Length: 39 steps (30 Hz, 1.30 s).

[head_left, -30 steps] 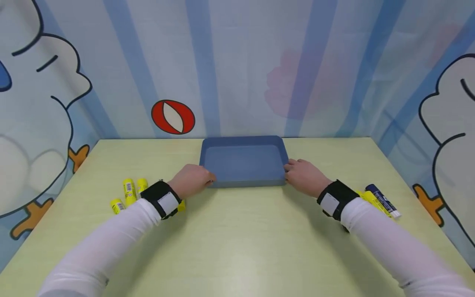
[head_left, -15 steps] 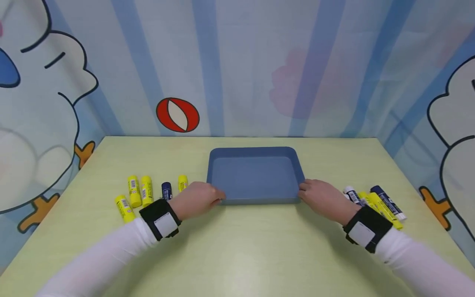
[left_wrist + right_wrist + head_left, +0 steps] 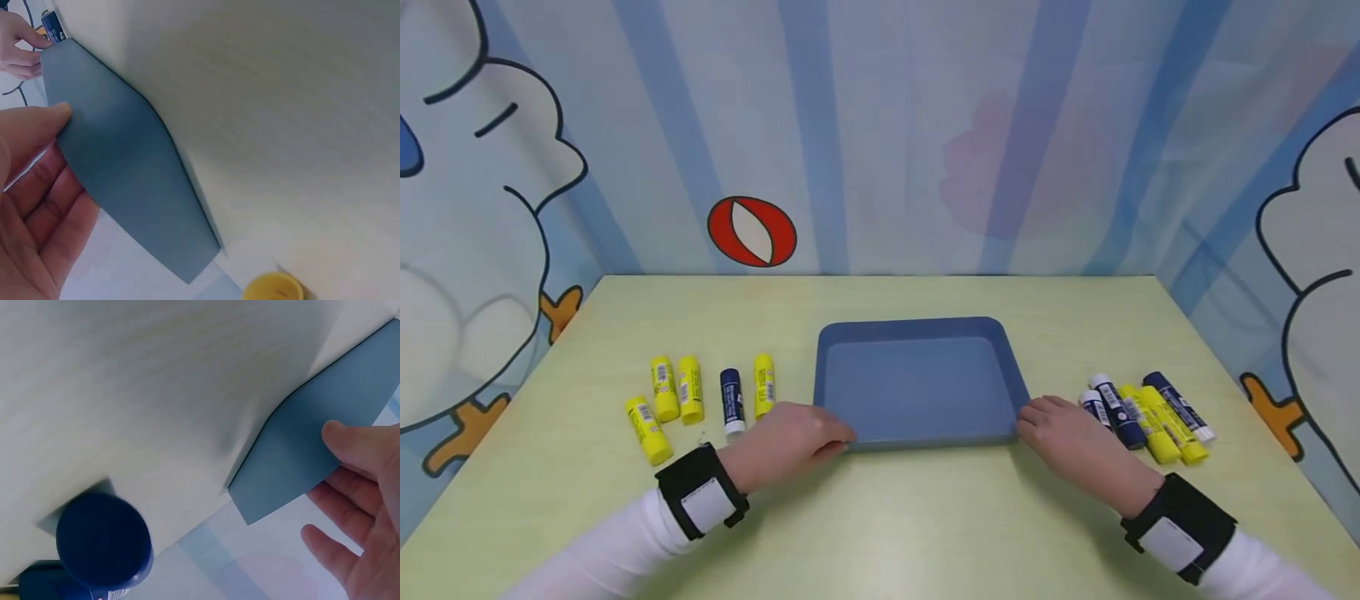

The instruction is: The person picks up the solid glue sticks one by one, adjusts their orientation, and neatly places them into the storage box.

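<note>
Blue tray (image 3: 917, 379) is on the table (image 3: 880, 537), at your 12, between both hands. Your left hand (image 3: 790, 440) is at its 8 o'clock, pinching the wall by the near-left corner, thumb on the outer face. Your right hand (image 3: 1078, 442) is at 4, same pinch by the near-right corner. Tray's 9: four yellow sticks (image 3: 690, 390), one navy stick (image 3: 732, 398). At 3, beside your right hand: two yellow, three navy.

The right hand (image 3: 369, 506) pinches the blue-grey tray (image 3: 300, 444) at a corner, thumb against its outer wall. Well apart on the desk (image 3: 156, 394), near its edge, a navy tube (image 3: 103, 540) shows its round end.
</note>
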Motion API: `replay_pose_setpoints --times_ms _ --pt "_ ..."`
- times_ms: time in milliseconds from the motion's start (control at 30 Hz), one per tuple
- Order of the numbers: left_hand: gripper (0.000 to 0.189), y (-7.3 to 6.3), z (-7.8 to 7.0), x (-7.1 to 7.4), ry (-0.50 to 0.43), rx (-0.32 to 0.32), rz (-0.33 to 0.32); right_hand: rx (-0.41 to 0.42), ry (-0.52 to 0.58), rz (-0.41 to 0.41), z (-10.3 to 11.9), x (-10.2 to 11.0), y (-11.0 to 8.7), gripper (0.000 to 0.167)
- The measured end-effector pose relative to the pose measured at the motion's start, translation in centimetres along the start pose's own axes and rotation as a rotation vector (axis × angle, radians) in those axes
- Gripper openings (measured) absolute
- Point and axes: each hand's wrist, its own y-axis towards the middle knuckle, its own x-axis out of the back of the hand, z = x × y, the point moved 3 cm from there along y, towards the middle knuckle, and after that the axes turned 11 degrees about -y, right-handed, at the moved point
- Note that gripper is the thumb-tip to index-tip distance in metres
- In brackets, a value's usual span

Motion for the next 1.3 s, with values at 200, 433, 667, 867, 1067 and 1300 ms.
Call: replay_pose_setpoints --times_ms 200,433,667,867,1067,1300 --pt "0.009 -0.3 -0.6 -0.2 0.004 0.033 0.043 -0.005 -0.016 0.006 0.5 0.3 -0.3 0.017" --pt "0.013 -0.5 -0.6 0.2 -0.077 0.133 0.031 -0.010 -0.001 -0.009 1.0 0.2 -0.6 0.014" --pt "0.032 -0.5 2.3 2.3 -0.213 0.508 -0.207 -0.007 -0.006 0.002 1.0 0.5 -0.6 0.012" --pt "0.051 0.5 5.6 2.5 -0.393 0.806 -0.167 -0.004 -0.006 0.023 0.8 0.8 -0.4 0.012" --pt "0.046 1.7 6.7 1.4 -0.509 0.838 -0.135 0.002 -0.003 0.005 1.0 0.8 -0.4 0.011" --pt "0.037 2.6 6.3 0.9 -0.479 0.809 -0.150 -0.013 0.020 0.022 1.1 1.0 -0.5 0.009"
